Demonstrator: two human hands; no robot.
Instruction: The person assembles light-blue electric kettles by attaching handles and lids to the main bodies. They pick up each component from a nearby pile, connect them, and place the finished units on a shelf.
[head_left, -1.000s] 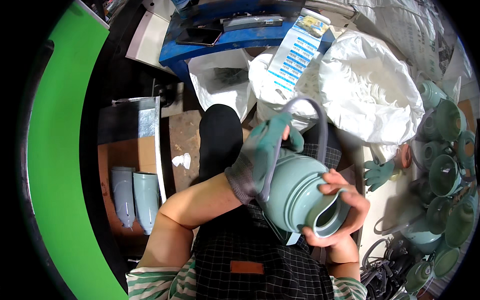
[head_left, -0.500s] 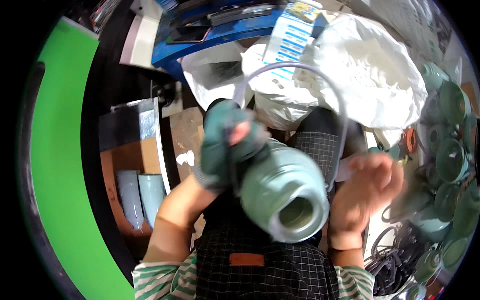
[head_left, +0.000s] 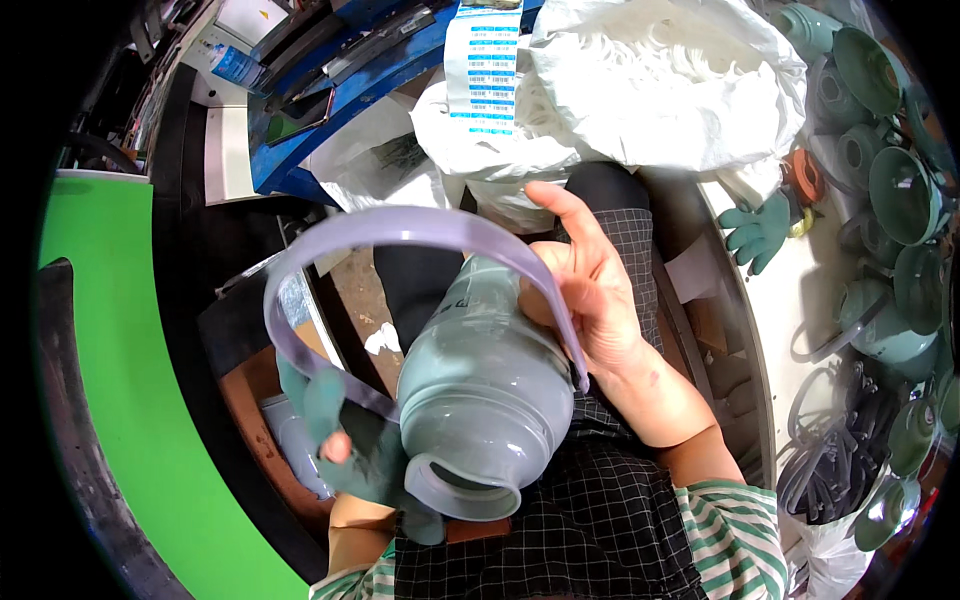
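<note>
A grey-green bottle lies tilted over my lap, its open mouth toward me. A pale purple loop handle arches over it, one end at the bottle's left shoulder and the other at its right side. My left hand, in a green glove with a bare fingertip showing, is closed around the handle's left end and the bottle's side. My bare right hand grips the bottle's right side by the handle's right end, index finger stretched upward. Part of its grip is hidden behind the handle.
On the right, a white table bears a green glove, several green bottle parts and a heap of dark straps. Ahead stand a white sack of white rings and a blue bench. A box sits left.
My right hand has come in from the right and taken hold of the bottle. The handle has swung leftward and nearer. The bottle has shifted left, and the view has turned right.
</note>
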